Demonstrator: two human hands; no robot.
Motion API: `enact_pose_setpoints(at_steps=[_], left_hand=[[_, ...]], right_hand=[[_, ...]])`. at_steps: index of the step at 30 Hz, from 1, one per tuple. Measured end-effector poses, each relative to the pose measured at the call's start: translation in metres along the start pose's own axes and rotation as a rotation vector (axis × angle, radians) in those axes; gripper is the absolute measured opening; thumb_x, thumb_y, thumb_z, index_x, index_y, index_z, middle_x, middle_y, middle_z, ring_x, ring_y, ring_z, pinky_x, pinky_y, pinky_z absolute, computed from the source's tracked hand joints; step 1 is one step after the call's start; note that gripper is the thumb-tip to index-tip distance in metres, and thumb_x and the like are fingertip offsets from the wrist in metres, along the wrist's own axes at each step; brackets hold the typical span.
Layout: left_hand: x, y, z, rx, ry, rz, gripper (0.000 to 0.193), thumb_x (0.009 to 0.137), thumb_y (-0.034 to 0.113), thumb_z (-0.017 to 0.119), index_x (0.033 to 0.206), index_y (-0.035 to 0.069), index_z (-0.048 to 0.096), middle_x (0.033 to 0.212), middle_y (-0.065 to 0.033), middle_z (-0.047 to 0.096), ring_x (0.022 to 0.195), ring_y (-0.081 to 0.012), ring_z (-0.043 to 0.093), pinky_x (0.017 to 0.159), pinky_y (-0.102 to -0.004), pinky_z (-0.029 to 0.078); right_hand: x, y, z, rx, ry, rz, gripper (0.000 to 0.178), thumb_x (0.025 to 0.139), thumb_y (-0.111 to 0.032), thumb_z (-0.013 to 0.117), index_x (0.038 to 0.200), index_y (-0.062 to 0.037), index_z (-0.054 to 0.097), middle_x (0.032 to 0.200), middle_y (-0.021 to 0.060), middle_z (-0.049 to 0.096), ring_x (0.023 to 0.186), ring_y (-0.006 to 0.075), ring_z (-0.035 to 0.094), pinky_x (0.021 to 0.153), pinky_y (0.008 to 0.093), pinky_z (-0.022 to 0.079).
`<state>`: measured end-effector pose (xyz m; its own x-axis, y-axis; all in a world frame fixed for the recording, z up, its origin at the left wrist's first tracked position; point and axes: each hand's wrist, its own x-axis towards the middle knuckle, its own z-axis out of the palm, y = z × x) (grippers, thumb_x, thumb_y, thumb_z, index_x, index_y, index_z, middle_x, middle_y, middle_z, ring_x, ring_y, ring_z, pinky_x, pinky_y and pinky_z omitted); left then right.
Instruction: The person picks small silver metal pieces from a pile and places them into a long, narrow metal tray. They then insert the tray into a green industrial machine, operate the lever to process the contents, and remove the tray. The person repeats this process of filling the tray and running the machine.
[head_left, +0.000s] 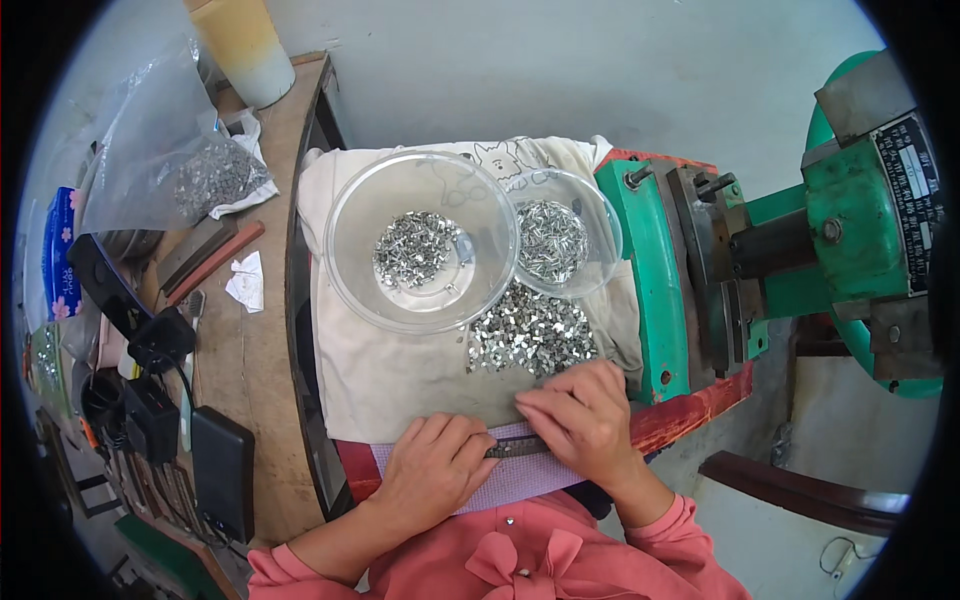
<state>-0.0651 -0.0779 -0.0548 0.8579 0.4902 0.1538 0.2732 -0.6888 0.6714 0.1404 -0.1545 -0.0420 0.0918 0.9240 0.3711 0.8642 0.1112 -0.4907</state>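
Note:
Close to my body, a dark narrow bar (518,447) lies across a light purple checked cloth (510,482). My left hand (435,462) is closed around its left end. Over the bar's right end is my right hand (585,420), its thumb and fingertips pinched together; whatever is between them is too small to make out. Just beyond the right hand, a pile of small shiny metal pieces (530,335) rests on a beige cloth (400,365). Behind it stand a large clear plastic tub (345,275) and a smaller clear bowl (605,225), both holding small metal parts.
A green machine (655,290) with a heavy arm borders the cloth on the right. On the left, a wooden table (265,400) carries a plastic bag of grey bits (215,180), a reddish bar (215,262), a black box-shaped device (222,470) and a cream bottle (245,55).

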Motion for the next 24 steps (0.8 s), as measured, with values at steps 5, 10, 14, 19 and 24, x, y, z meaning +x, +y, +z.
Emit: enact_pose_setpoints(at_steps=[5,10,14,19,24], left_hand=[[0.000,-0.002,-0.007,0.012,0.028,-0.018,0.031,0.071,0.017,0.083,0.096,0.009,0.067,0.098,-0.0041,0.063,0.085,-0.0250,0.059,0.072,-0.0381,0.046],[0.000,-0.003,-0.008,-0.006,0.028,-0.037,0.031,0.070,0.017,0.084,0.095,0.009,0.067,0.097,-0.0042,0.063,0.086,-0.0249,0.059,0.073,-0.0381,0.046],[0.002,-0.001,-0.010,-0.024,0.029,-0.036,0.030,0.069,0.016,0.084,0.094,0.010,0.068,0.095,-0.0037,0.063,0.085,-0.0246,0.059,0.072,-0.0376,0.046],[0.003,0.000,-0.004,-0.018,0.052,-0.006,0.025,0.071,0.015,0.083,0.091,0.010,0.068,0.092,-0.0023,0.063,0.083,-0.0237,0.059,0.070,-0.0369,0.046],[0.007,0.003,-0.003,0.028,0.085,0.049,0.019,0.073,0.012,0.081,0.087,0.010,0.068,0.091,-0.0013,0.063,0.083,-0.0229,0.059,0.070,-0.0368,0.046]], right_hand=[[0.030,0.005,0.016,-0.045,-0.034,-0.070,0.022,0.071,-0.012,0.083,0.091,-0.0150,0.075,0.087,-0.0009,0.062,0.085,0.0223,0.058,0.079,0.0385,0.043],[0.035,0.008,0.021,-0.033,-0.083,-0.077,0.019,0.072,-0.014,0.083,0.088,-0.0156,0.073,0.089,-0.0013,0.061,0.087,0.0226,0.058,0.081,0.0391,0.043],[0.032,0.007,0.022,-0.016,-0.077,-0.075,0.018,0.072,-0.014,0.083,0.087,-0.0157,0.073,0.089,-0.0014,0.061,0.087,0.0230,0.058,0.082,0.0391,0.042],[0.032,0.005,0.021,0.005,-0.079,-0.015,0.018,0.072,-0.014,0.083,0.086,-0.0146,0.072,0.090,-0.0007,0.062,0.088,0.0233,0.057,0.083,0.0393,0.042],[0.028,0.006,0.014,0.054,-0.045,0.018,0.016,0.071,-0.013,0.083,0.083,-0.0120,0.071,0.093,0.0013,0.061,0.092,0.0256,0.057,0.084,0.0391,0.042]])
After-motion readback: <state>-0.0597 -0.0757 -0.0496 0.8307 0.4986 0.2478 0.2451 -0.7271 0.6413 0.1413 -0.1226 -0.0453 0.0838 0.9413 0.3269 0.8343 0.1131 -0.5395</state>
